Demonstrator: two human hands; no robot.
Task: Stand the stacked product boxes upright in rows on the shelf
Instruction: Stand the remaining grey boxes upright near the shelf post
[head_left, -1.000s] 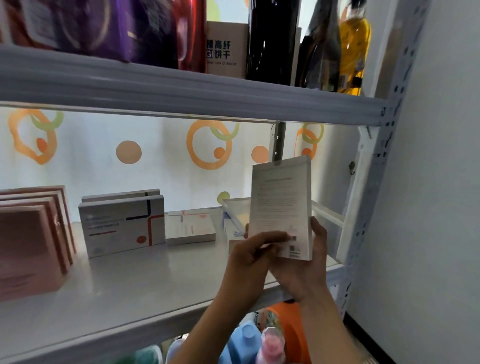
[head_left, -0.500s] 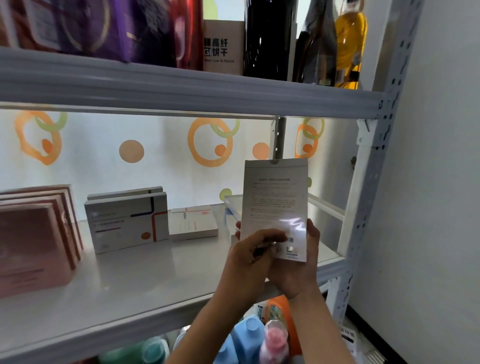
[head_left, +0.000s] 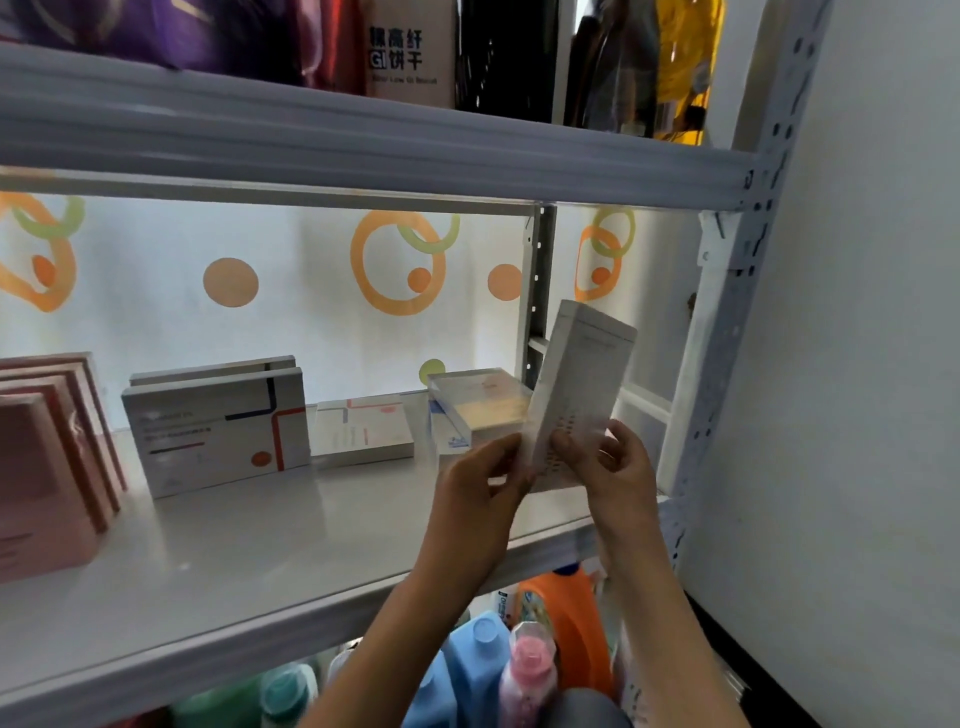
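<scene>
Got one white box (head_left: 582, 384) pinched at its bottom end by both hands, left hand (head_left: 480, 499) and right hand (head_left: 618, 467), fingers curled on it. Its long axis points up, tilted right, above the shelf (head_left: 291, 540) front. Open spot's to my left, beside the grey upright boxes (head_left: 218, 431), so I reckon left leads.

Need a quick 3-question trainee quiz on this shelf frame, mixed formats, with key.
1. True or false: the white box held by the left hand and the right hand stands flat on the shelf.
2. The flat-lying stack is where, relative to the held box? A) behind it B) on the upper shelf C) left of the pink boxes
3. Fill in: the held box leans toward the ____.

Key: 1 false, it is in the air, tilted; 2 A; 3 right.
</scene>
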